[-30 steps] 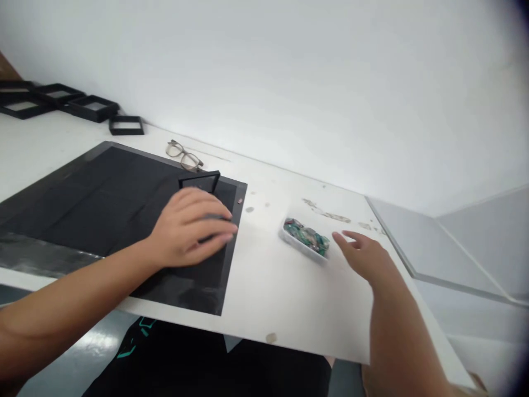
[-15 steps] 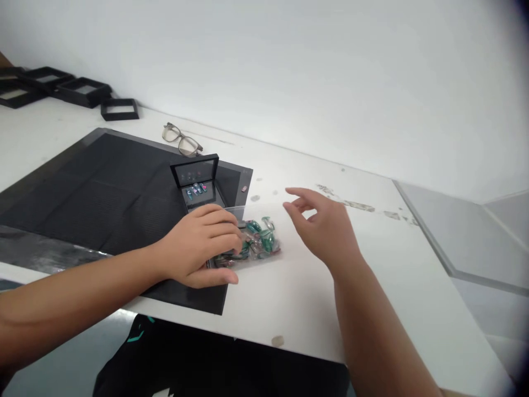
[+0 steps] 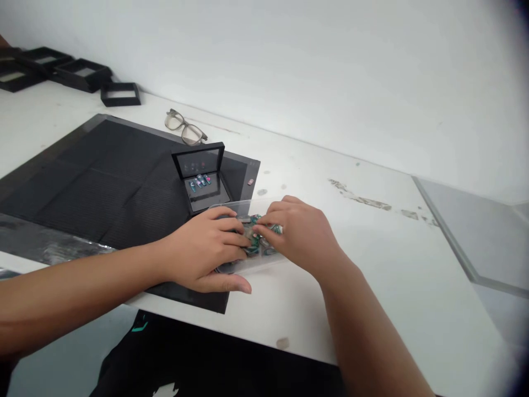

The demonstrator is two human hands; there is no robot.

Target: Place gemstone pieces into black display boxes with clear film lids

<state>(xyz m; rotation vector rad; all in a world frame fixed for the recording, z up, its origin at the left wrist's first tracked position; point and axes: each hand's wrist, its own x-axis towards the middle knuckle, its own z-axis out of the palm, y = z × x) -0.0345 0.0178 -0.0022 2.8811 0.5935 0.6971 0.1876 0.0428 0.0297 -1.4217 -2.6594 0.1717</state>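
Note:
A clear plastic bag [image 3: 248, 268] with several glossy green and clear false nails [image 3: 266, 245] lies across the right edge of the black mat. My left hand [image 3: 210, 248] rests over its left part, fingers spread and slightly bent, thumb apart. At the nails, my right hand [image 3: 297, 234] has thumb and fingertips brought together in a pinch; what sits between them is too small to make out. Behind the bag stands an opened black display case [image 3: 206, 196], with several blue decorated false nails [image 3: 200, 182] in a row inside. Its lid is tilted up.
The black mat [image 3: 103, 182] covers the left of the white table [image 3: 384, 264]. Eyeglasses [image 3: 185, 127] lie behind it, and several black frames [image 3: 120, 95] are at the back left. A small pink piece [image 3: 250, 182] lies near the mat's right corner. A white wall rises behind.
My right hand has come left and down from beside the bag to the nails, closing its fingers into a pinch. My left hand stays on the bag. The view has shifted slightly.

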